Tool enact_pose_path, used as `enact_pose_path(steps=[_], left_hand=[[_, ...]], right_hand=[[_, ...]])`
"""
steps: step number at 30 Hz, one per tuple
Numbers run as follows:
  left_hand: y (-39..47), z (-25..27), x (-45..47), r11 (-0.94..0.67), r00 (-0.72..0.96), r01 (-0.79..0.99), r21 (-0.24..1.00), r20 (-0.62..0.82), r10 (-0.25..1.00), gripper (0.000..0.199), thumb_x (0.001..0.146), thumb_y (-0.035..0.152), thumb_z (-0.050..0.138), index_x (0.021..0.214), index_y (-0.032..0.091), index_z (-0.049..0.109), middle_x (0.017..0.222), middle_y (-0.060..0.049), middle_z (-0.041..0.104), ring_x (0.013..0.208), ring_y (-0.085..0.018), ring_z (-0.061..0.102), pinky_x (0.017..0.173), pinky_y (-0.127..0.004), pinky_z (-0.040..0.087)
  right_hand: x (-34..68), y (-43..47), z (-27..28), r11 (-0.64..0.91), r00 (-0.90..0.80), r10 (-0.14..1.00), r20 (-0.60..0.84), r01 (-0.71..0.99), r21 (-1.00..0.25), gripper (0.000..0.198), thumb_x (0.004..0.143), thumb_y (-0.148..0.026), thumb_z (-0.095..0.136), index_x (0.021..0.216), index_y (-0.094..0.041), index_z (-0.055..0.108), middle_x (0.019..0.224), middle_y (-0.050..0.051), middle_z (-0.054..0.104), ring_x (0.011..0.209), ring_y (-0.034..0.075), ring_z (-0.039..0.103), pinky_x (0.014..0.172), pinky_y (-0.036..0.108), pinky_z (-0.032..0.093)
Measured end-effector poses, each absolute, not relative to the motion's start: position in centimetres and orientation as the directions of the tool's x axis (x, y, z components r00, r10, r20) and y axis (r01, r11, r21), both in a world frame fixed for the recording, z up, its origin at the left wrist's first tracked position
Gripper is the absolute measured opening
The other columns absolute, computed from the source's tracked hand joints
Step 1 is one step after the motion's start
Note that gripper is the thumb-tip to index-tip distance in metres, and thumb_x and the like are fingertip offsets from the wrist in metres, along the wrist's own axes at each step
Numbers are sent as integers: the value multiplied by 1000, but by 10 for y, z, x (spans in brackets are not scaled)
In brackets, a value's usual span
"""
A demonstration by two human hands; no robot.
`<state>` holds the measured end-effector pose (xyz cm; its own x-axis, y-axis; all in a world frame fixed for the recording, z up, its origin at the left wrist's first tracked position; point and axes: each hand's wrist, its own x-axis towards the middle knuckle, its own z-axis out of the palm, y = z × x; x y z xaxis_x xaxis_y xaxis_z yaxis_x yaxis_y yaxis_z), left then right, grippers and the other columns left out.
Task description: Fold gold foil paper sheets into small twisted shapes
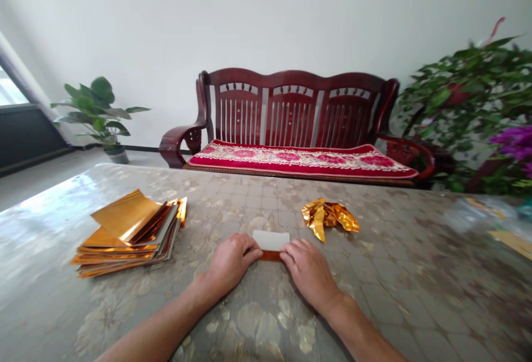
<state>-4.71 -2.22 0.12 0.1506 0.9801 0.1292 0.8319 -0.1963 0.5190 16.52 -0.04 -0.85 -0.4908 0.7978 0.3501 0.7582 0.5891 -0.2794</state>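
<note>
Between my two hands lies a small sheet of gold foil paper (271, 238), its pale back facing up and a gold strip folded along the near edge. My left hand (233, 256) grips the left end of that fold, fingers closed. At the right end, my right hand (308, 266) pinches the same fold. A stack of gold foil sheets (120, 234) rests on the table to the left, its edges uneven. Beyond my right hand sits a crumpled or folded gold foil piece (330, 215).
The table (249, 323) has a patterned, glossy cover. Clear plastic wrapping (477, 213) lies at its right edge. Behind stands a dark red wooden bench (291, 107) with a red floral cushion. A potted plant (100, 115) is at left, and leafy plants (465, 96) at right.
</note>
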Motion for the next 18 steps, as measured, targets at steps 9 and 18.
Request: enact_pose_path(steps=[9,18], left_hand=[[-22,5,-46,-133,100,874,468,95,990,23,88,36,60,71,21,66,78,-2,69,79,-18,61,66,-25,34],[-21,6,-47,-107,60,890,443,119,991,26,85,38,63,67,20,64,72,-1,65,76,-19,58,64,-26,32]], right_hand=[[164,0,-10,560,-462,811,360,791,-247,10,91,-21,61,81,-23,64,80,1,66,79,19,57,70,31,37],[161,0,-7,526,-439,839,321,806,-273,10,89,-20,61,79,-23,62,80,0,68,78,19,58,67,31,35]])
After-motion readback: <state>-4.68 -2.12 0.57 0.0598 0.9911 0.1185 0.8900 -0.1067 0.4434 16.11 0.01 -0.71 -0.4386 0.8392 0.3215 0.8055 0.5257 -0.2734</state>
